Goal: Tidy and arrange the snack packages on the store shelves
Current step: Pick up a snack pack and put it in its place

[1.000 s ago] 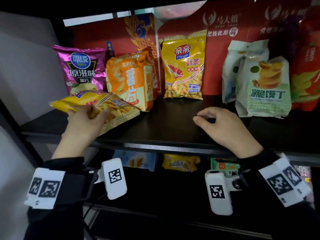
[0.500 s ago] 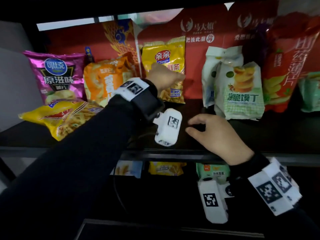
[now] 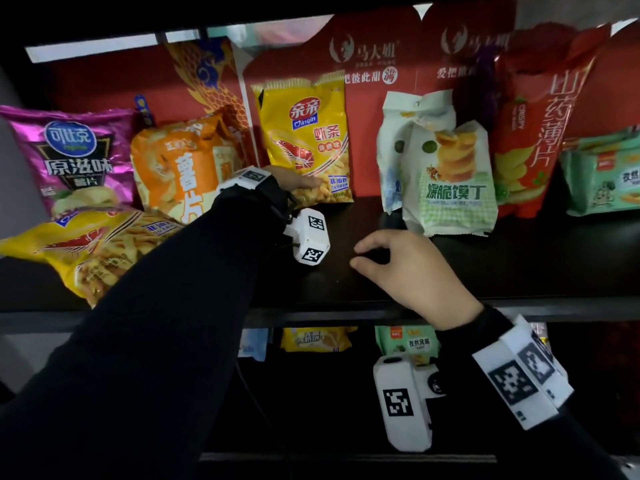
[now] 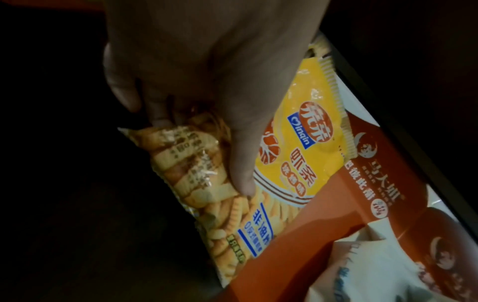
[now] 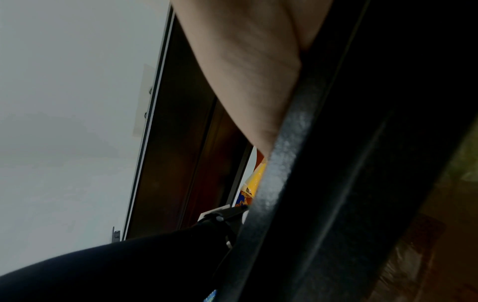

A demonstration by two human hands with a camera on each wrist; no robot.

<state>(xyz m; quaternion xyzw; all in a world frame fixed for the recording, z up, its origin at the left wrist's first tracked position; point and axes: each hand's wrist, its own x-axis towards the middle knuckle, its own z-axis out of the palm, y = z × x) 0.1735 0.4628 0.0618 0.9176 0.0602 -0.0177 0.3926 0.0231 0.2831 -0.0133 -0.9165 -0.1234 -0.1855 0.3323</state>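
My left hand (image 3: pixel 294 181) grips the lower left corner of the upright yellow Qinqin shrimp-stick bag (image 3: pixel 306 133), thumb on its front, fingers (image 4: pixel 155 106) behind; clear window shows ridged sticks. It stands at 12 o'clock on the black shelf (image 3: pixel 450 271) against a red backboard (image 3: pixel 374 64). A second Qinqin bag (image 3: pixel 90 251) lies flat at 9 o'clock. Also: one purple 可比克 原滋味 chip bag (image 3: pixel 69 154), one orange chip bag (image 3: pixel 180 168), two white 爆脆馍丁 bags (image 3: pixel 453 188). My right hand (image 3: pixel 408 271) rests on the shelf, loosely curled, holding nothing.
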